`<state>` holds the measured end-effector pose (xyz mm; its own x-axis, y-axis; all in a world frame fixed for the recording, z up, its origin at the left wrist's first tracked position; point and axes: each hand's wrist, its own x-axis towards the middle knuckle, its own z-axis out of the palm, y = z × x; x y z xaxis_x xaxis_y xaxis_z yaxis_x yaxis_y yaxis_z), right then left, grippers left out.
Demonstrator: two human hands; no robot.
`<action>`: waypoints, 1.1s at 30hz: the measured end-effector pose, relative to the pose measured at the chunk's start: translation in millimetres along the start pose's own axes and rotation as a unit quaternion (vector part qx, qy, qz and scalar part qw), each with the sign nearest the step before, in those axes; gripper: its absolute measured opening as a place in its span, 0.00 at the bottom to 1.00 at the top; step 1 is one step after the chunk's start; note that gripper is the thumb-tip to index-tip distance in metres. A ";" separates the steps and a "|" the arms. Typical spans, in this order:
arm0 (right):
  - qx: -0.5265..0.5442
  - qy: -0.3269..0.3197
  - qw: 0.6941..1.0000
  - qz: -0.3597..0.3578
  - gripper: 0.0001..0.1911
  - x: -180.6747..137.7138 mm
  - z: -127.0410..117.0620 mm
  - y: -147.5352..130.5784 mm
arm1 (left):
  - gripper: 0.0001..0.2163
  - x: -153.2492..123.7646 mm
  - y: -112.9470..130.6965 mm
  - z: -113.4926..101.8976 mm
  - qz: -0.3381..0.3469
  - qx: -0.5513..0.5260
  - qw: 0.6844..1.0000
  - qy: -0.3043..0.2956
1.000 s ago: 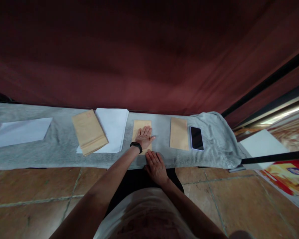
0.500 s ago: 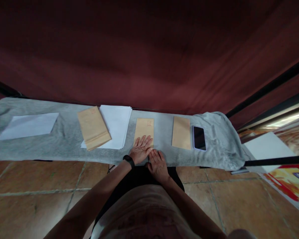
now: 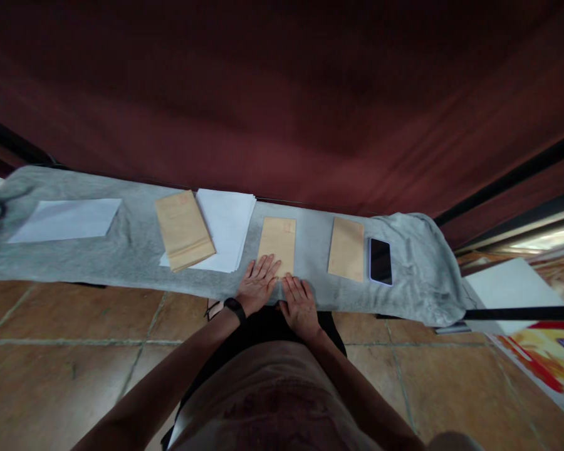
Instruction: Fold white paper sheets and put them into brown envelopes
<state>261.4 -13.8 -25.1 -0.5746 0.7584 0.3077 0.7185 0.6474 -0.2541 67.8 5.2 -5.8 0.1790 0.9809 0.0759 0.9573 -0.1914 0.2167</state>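
Note:
My left hand (image 3: 257, 285), a black band on its wrist, lies flat with fingers spread on the near end of a brown envelope (image 3: 278, 241). Beside it my right hand (image 3: 299, 304) rests flat, fingers stretched out, on the grey cloth (image 3: 122, 263) at the table's front edge, just right of the envelope's near corner. Neither hand holds anything. The envelope lies lengthwise away from me, a small red mark at its far end.
A stack of brown envelopes (image 3: 183, 228) overlaps a pile of white sheets (image 3: 225, 222) to the left; a single white sheet (image 3: 68, 219) lies far left. Another brown envelope (image 3: 346, 248) and a dark phone (image 3: 380, 260) lie to the right. A dark red curtain hangs behind.
My left hand has slid back along the envelope toward me, from its middle to its near end. My right hand stays at the cloth's front edge. The view has shifted slightly.

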 end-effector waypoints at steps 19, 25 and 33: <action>0.000 -0.006 1.000 0.010 0.35 0.7 1.9 -0.2 | 0.30 1.7 1.0 -1.6 -0.137 -0.051 0.982 0.119; 0.018 -0.002 0.999 0.029 0.33 3.5 -4.9 -4.7 | 0.38 19.3 -11.6 -4.7 -0.267 -0.302 0.909 0.108; 0.020 0.027 0.993 0.111 0.27 29.7 -9.4 -14.5 | 0.31 25.7 6.2 -22.2 -0.245 -0.605 0.747 0.129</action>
<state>237.5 -1.3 -3.6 -0.3809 0.8785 0.2882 0.8087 0.4677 -0.3568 73.3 28.5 19.1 -0.3249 0.9339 -0.1493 -0.0394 0.1444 0.9887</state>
